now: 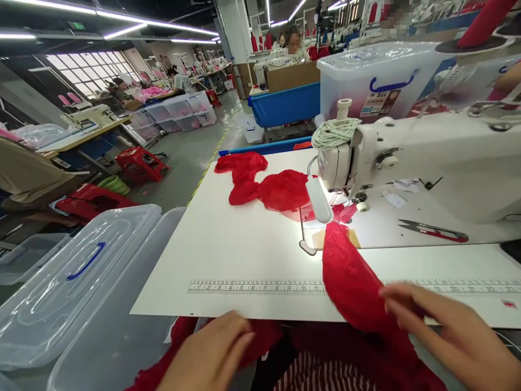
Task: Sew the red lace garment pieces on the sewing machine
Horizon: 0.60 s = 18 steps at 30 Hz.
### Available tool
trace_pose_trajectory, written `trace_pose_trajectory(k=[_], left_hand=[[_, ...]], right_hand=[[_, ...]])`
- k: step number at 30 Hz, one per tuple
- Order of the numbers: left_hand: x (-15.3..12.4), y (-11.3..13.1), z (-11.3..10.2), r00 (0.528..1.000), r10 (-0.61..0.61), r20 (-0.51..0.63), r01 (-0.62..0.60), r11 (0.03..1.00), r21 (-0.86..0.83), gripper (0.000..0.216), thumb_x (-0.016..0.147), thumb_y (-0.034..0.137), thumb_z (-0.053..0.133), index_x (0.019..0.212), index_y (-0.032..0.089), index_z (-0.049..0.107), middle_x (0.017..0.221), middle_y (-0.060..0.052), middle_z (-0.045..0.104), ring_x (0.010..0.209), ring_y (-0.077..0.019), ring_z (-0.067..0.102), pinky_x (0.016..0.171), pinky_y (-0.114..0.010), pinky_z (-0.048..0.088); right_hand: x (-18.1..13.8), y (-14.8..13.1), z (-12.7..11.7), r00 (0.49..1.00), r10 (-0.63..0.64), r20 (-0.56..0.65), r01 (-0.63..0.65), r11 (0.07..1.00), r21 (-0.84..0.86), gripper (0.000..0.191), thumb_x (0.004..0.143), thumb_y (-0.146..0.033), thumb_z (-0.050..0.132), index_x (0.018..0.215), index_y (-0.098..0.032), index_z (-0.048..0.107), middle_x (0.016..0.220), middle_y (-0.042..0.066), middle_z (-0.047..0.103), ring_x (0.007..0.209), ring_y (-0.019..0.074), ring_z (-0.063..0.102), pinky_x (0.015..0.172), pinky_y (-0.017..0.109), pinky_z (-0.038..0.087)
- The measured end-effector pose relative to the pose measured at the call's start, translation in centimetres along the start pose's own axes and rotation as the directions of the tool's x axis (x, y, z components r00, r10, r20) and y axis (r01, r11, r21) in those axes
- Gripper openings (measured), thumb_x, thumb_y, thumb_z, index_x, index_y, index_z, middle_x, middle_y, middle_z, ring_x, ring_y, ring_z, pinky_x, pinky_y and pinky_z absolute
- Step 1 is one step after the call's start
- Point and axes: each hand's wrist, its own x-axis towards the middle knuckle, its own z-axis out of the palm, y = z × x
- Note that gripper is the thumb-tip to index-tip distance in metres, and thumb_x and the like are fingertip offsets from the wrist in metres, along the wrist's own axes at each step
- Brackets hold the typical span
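A red lace fabric piece (pixel 352 277) runs from the sewing machine (pixel 407 146) over the table's front edge, down to the red cloth at my lap. My right hand (pixel 443 326) is at the right edge of this piece, its fingertips closed on the fabric. Low in front of the table, my left hand (pixel 215 350) is over more red cloth (pixel 262 339). Motion smears its fingers, and their undersides are hidden. Joined red fabric pieces (pixel 285 190) lie on the table behind the needle area. A white lamp head (pixel 319 200) hangs beside the needle.
Thread snips (pixel 433 231) lie right of the needle area. A printed ruler (pixel 260 288) runs along the white tabletop (pixel 232 244). Lidded plastic bins (pixel 81 271) stand at left, another bin (pixel 366 76) behind the machine. Red stools (pixel 140 163) and other people are farther back.
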Motion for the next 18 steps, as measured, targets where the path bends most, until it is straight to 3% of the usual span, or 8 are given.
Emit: trace_pose_trajectory(k=[3, 6, 9, 11, 12, 14, 16, 18], left_hand=[[5.5, 7.8, 1.4, 0.997, 0.083, 0.000, -0.083, 0.996, 0.022, 0.024, 0.096, 0.024, 0.040, 0.091, 0.023, 0.063, 0.091, -0.004, 0.071, 0.084, -0.0222, 0.066, 0.074, -0.034, 0.051], [9.8, 11.7, 3.4, 0.997, -0.013, -0.078, 0.023, 0.991, 0.136, 0.016, 0.091, 0.031, 0.057, 0.098, 0.017, 0.061, 0.099, -0.010, 0.068, 0.091, -0.0283, 0.063, 0.080, -0.042, 0.049], [11.8, 12.3, 4.9, 0.994, 0.026, -0.107, -0.023, 0.999, 0.027, 0.009, 0.084, 0.023, 0.063, 0.084, 0.018, 0.055, 0.096, -0.009, 0.064, 0.092, -0.0275, 0.060, 0.082, -0.042, 0.047], [12.0, 12.0, 5.2, 0.992, 0.038, -0.124, -0.068, 0.967, -0.245, 0.014, 0.086, 0.021, 0.058, 0.076, 0.020, 0.048, 0.085, -0.005, 0.061, 0.083, -0.0232, 0.059, 0.078, -0.039, 0.047], [11.9, 11.9, 5.1, 0.994, 0.028, -0.109, -0.073, 0.893, -0.444, 0.015, 0.088, 0.024, 0.055, 0.077, 0.021, 0.045, 0.080, -0.003, 0.059, 0.077, -0.0208, 0.058, 0.074, -0.037, 0.047], [11.7, 12.0, 4.7, 1.000, 0.010, -0.005, -0.009, 0.577, -0.816, 0.016, 0.091, 0.035, 0.050, 0.084, 0.021, 0.044, 0.072, 0.000, 0.057, 0.066, -0.0167, 0.057, 0.066, -0.032, 0.047], [11.5, 12.6, 4.2, 0.992, 0.027, 0.123, 0.114, 0.227, -0.967, 0.028, 0.087, 0.045, 0.056, 0.095, 0.021, 0.045, 0.070, 0.001, 0.059, 0.060, -0.0145, 0.058, 0.059, -0.028, 0.048], [11.3, 13.2, 3.6, 0.980, 0.028, 0.195, 0.193, 0.054, -0.980, 0.045, 0.078, 0.050, 0.068, 0.103, 0.019, 0.046, 0.072, 0.000, 0.062, 0.058, -0.0143, 0.060, 0.056, -0.026, 0.049]], right_hand=[[3.6, -0.5, -0.1, 0.970, 0.011, -0.243, -0.067, 0.972, -0.224, 0.041, 0.086, -0.062, 0.047, 0.090, -0.025, 0.063, 0.086, 0.007, 0.072, 0.072, 0.0259, 0.068, 0.049, 0.033, 0.049], [4.9, -0.8, 0.9, 0.972, -0.079, -0.223, 0.007, 0.952, -0.306, 0.033, 0.087, -0.052, 0.042, 0.071, -0.026, 0.054, 0.072, 0.004, 0.065, 0.062, 0.0232, 0.062, 0.045, 0.031, 0.039], [4.6, -1.2, 1.2, 0.977, -0.047, -0.209, 0.036, 0.998, -0.054, 0.029, 0.087, -0.048, 0.045, 0.072, -0.025, 0.053, 0.080, 0.005, 0.065, 0.067, 0.0211, 0.062, 0.057, 0.033, 0.047], [4.1, -1.7, 0.8, 0.989, 0.082, -0.124, -0.046, 0.962, 0.271, 0.031, 0.086, -0.053, 0.052, 0.078, -0.024, 0.057, 0.091, 0.006, 0.068, 0.073, 0.0210, 0.064, 0.064, 0.034, 0.051], [4.0, -2.1, 0.5, 0.985, 0.169, -0.025, -0.139, 0.879, 0.455, 0.032, 0.085, -0.056, 0.055, 0.084, -0.024, 0.059, 0.094, 0.007, 0.069, 0.074, 0.0211, 0.065, 0.065, 0.033, 0.052], [4.1, -3.1, 0.2, 0.929, 0.257, 0.268, -0.369, 0.557, 0.744, 0.038, 0.085, -0.057, 0.060, 0.102, -0.024, 0.061, 0.094, 0.006, 0.071, 0.076, 0.0216, 0.067, 0.066, 0.032, 0.053], [4.8, -4.1, 0.2, 0.843, 0.138, 0.520, -0.538, 0.176, 0.824, 0.045, 0.085, -0.055, 0.062, 0.116, -0.022, 0.061, 0.098, 0.007, 0.072, 0.084, 0.0226, 0.068, 0.074, 0.033, 0.055], [5.7, -4.8, 0.4, 0.783, -0.026, 0.622, -0.622, -0.063, 0.781, 0.048, 0.085, -0.054, 0.063, 0.116, -0.019, 0.064, 0.100, 0.008, 0.073, 0.092, 0.0226, 0.069, 0.081, 0.033, 0.054]])
